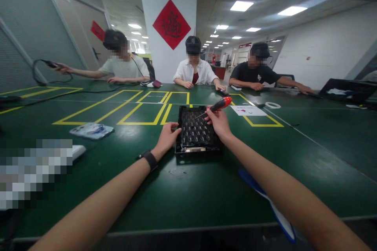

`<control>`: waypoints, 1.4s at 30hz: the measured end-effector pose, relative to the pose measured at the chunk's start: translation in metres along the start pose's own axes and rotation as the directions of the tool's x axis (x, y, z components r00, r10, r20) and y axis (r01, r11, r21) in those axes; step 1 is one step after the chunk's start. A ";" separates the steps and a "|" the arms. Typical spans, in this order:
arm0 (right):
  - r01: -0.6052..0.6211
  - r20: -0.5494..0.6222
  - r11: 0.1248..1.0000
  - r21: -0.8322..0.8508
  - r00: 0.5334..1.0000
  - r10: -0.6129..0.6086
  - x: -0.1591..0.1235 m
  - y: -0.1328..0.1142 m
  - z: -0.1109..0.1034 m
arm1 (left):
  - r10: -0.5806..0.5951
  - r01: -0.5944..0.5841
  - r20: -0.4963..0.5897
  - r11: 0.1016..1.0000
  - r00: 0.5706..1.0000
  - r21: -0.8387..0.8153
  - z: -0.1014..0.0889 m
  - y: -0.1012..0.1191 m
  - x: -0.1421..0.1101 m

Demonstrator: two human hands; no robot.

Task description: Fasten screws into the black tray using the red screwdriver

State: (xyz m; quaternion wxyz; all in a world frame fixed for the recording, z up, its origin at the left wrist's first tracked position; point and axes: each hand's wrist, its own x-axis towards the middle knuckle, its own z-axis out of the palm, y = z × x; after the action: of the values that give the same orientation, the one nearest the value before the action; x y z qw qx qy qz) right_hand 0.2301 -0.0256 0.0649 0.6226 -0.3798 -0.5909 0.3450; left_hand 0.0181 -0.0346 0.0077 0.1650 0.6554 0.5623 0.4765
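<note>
A black open case point(198, 150) with rows of small metallic pieces inside stands on the green table in front of me. My left hand point(168, 137) grips its left wall, with the fingers curled and the thumb at the rim. In my right hand point(219, 123) is a screwdriver point(221, 104) with a red and black handle, held at a slant. Its thin shaft points left and down over the inside of the case. I cannot tell whether the tip touches anything. A pale metallic strip point(196, 149) lies along the case's near edge.
Left of the case lies a phone-like object point(91, 130) with a patterned back. A blue and white flat object point(277, 208) is partly under my right forearm. Beyond are a printed sheet point(249, 110), a white ring point(272, 105) and yellow tape lines. Three people sit across the table.
</note>
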 end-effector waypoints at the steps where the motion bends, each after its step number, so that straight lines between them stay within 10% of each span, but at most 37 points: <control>1: -0.034 0.012 0.999 -0.007 0.999 0.034 0.004 0.006 -0.003 | -0.044 0.044 0.028 0.999 0.999 0.007 0.003 -0.006 0.005; 9: -0.072 0.096 0.997 0.001 0.993 0.072 0.009 0.029 -0.011 | -0.113 0.111 0.037 0.993 0.993 0.052 0.013 -0.018 0.033; 17: -0.132 -0.012 0.989 0.067 0.991 0.133 0.013 0.025 -0.010 | 0.161 -0.150 -0.148 0.985 0.976 0.083 0.001 -0.001 0.019; 32: -0.222 0.023 0.916 0.333 0.973 0.228 -0.018 0.008 -0.016 | 0.173 -0.160 0.241 0.985 0.955 -0.069 0.006 0.028 0.010; 42: -0.100 0.031 0.945 0.310 0.995 0.095 -0.025 0.007 -0.014 | 0.253 -0.270 0.235 0.962 0.939 0.044 0.002 0.033 0.009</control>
State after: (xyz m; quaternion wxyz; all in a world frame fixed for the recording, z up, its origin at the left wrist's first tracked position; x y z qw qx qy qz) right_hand 0.2426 -0.0454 0.0463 0.6524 -0.3030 -0.5142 0.4671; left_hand 0.0377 -0.0361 0.0355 0.1384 0.7802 0.4652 0.3947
